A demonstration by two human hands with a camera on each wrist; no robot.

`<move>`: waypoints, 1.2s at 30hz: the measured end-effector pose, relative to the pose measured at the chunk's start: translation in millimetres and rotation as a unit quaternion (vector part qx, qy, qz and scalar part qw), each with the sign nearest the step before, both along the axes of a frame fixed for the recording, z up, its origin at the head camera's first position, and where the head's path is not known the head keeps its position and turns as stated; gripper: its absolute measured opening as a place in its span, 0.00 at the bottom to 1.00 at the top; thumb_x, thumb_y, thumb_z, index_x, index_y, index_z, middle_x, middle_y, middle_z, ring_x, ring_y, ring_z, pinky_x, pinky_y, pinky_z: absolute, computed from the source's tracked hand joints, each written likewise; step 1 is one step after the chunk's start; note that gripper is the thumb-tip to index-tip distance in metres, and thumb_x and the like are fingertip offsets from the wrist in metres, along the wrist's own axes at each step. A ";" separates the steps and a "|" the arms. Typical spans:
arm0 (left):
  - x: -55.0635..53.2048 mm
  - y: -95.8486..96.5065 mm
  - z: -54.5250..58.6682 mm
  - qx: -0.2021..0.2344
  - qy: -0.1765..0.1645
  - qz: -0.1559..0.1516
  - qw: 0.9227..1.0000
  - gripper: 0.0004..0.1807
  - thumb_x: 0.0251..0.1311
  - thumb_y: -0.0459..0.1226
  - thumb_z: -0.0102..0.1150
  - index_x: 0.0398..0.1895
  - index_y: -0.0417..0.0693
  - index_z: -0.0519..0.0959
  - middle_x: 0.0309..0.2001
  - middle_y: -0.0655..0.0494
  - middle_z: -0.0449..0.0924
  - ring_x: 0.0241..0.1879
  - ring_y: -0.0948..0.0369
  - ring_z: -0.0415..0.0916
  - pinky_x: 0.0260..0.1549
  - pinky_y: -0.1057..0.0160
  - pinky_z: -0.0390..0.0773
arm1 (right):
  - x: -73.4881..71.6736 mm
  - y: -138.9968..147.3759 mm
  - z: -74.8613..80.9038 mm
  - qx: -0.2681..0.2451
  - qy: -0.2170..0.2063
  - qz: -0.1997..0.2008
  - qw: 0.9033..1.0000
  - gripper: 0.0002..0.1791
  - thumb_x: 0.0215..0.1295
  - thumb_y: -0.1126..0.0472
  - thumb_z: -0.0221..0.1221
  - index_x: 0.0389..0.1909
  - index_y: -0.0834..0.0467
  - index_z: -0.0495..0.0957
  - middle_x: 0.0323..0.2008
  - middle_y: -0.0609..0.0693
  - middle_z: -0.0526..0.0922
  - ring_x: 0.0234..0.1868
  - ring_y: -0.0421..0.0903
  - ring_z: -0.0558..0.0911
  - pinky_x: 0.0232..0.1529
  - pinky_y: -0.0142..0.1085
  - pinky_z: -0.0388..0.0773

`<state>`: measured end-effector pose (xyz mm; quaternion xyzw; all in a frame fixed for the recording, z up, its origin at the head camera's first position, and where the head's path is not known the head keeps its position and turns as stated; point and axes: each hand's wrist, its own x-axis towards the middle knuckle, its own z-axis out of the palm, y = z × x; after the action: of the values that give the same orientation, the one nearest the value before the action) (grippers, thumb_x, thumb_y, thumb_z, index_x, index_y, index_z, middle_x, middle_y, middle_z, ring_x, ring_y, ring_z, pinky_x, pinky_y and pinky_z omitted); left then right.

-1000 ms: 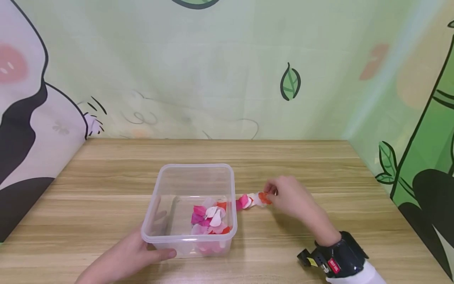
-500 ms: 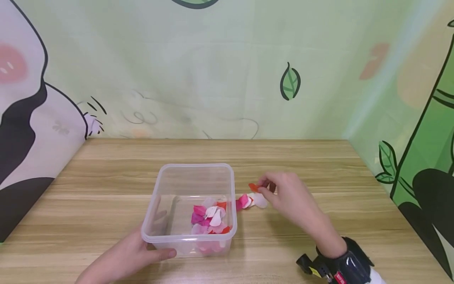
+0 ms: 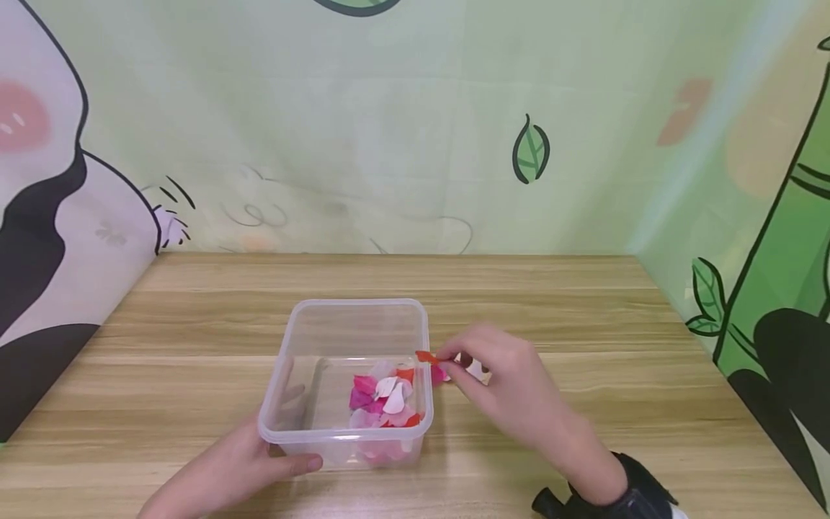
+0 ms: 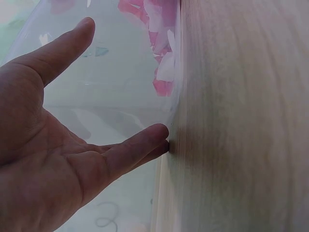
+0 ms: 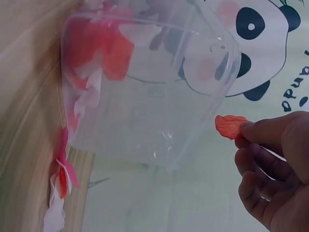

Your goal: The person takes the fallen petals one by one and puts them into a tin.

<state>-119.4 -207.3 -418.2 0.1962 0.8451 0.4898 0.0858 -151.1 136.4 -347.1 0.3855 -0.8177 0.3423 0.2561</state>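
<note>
In the head view a clear plastic box [image 3: 346, 436] stands on the table, with pink, white and red petals [image 3: 382, 400] in its right part. My left hand [image 3: 240, 461] rests against the box's near left corner, thumb along the front and fingers by the left side. The left wrist view shows that hand's fingers [image 4: 140, 145] fairly straight. Between thumb and forefinger, my right hand [image 3: 512, 378] pinches an orange-red petal [image 3: 426, 357] at the box's right rim, above table height. The right wrist view shows this petal [image 5: 229, 126] just outside the box wall.
Beside the box's right wall, a few petals [image 5: 63, 174] lie on the wooden table [image 3: 214, 310], partly hidden by my right hand in the head view. A printed cloth [image 3: 389, 144] with a panda and leaves hangs behind the table.
My right hand has lifted the orange-red petal off the row on the table and carried it left to the box rim. My left hand and the box have stayed put.
</note>
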 end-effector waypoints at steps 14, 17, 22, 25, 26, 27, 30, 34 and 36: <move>-0.5 -0.3 -0.9 -0.005 0.011 0.001 1.000 0.68 0.55 0.45 0.78 0.84 0.66 0.32 0.71 0.29 0.63 0.61 0.42 0.74 0.50 0.63 0.78 | 7.6 -15.3 -6.4 -0.016 0.013 0.042 0.999 0.15 0.53 0.73 0.74 0.42 0.60 0.86 0.38 0.47 0.87 0.36 0.41 0.84 0.39 0.27 0.80; -0.6 -0.3 -1.0 -0.007 0.011 0.001 1.000 0.68 0.55 0.45 0.79 0.84 0.66 0.32 0.71 0.29 0.63 0.61 0.42 0.73 0.50 0.63 0.78 | 5.7 -12.2 -5.7 -0.016 0.010 0.019 1.000 0.15 0.54 0.71 0.75 0.43 0.61 0.85 0.37 0.48 0.87 0.35 0.41 0.83 0.36 0.27 0.79; -0.2 -0.2 -1.0 -0.011 0.008 0.003 1.000 0.68 0.55 0.46 0.78 0.84 0.65 0.33 0.71 0.30 0.64 0.61 0.42 0.73 0.51 0.63 0.77 | -4.8 -2.3 -6.7 -0.010 0.008 -0.044 0.999 0.12 0.57 0.69 0.74 0.42 0.61 0.85 0.35 0.48 0.87 0.33 0.40 0.81 0.28 0.31 0.76; 0.4 -0.4 -0.7 -0.018 0.005 0.005 1.000 0.67 0.55 0.47 0.78 0.84 0.61 0.35 0.70 0.32 0.65 0.60 0.44 0.74 0.51 0.63 0.78 | -14.3 4.5 -9.1 0.002 -0.004 -0.089 0.996 0.09 0.60 0.69 0.72 0.40 0.61 0.85 0.34 0.48 0.87 0.32 0.40 0.81 0.26 0.33 0.76; 0.7 -0.4 -0.5 -0.022 0.005 0.006 1.000 0.66 0.55 0.47 0.78 0.84 0.60 0.36 0.70 0.32 0.66 0.60 0.45 0.74 0.51 0.63 0.78 | -17.3 6.4 -10.2 0.007 -0.014 -0.104 0.994 0.09 0.60 0.70 0.71 0.40 0.61 0.85 0.34 0.49 0.87 0.32 0.40 0.81 0.26 0.33 0.76; 0.9 -0.5 -0.4 -0.025 0.005 0.007 1.000 0.66 0.55 0.47 0.78 0.84 0.59 0.36 0.70 0.33 0.66 0.60 0.45 0.74 0.52 0.63 0.77 | -20.1 8.3 -11.3 0.014 -0.026 -0.118 0.993 0.08 0.61 0.70 0.71 0.41 0.61 0.85 0.34 0.49 0.87 0.32 0.40 0.81 0.26 0.33 0.76; 1.4 -0.6 -0.2 -0.031 0.005 0.009 0.999 0.65 0.55 0.48 0.78 0.84 0.57 0.38 0.70 0.33 0.67 0.59 0.46 0.75 0.51 0.62 0.78 | -28.7 13.2 -17.2 0.041 -0.066 -0.155 0.985 0.09 0.62 0.70 0.71 0.42 0.61 0.85 0.34 0.49 0.87 0.32 0.41 0.81 0.29 0.34 0.77; 1.6 -0.4 -0.3 -0.036 0.004 0.011 0.999 0.65 0.55 0.49 0.78 0.84 0.58 0.38 0.70 0.34 0.66 0.60 0.46 0.74 0.52 0.62 0.77 | -39.7 19.3 -27.4 0.084 -0.123 -0.187 0.971 0.09 0.62 0.69 0.70 0.43 0.61 0.85 0.35 0.50 0.87 0.31 0.42 0.81 0.31 0.36 0.78; 1.5 -0.2 -0.4 -0.037 0.005 0.010 0.999 0.66 0.55 0.49 0.78 0.84 0.60 0.37 0.70 0.34 0.66 0.61 0.45 0.74 0.53 0.62 0.77 | -44.6 22.8 -32.3 0.104 -0.147 -0.195 0.964 0.09 0.62 0.69 0.69 0.43 0.61 0.85 0.35 0.50 0.87 0.29 0.42 0.80 0.31 0.37 0.78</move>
<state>-117.9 -207.5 -418.5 0.1865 0.8650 0.4582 0.0836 -195.8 159.2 -379.4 0.1886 -0.9369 0.2513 0.1533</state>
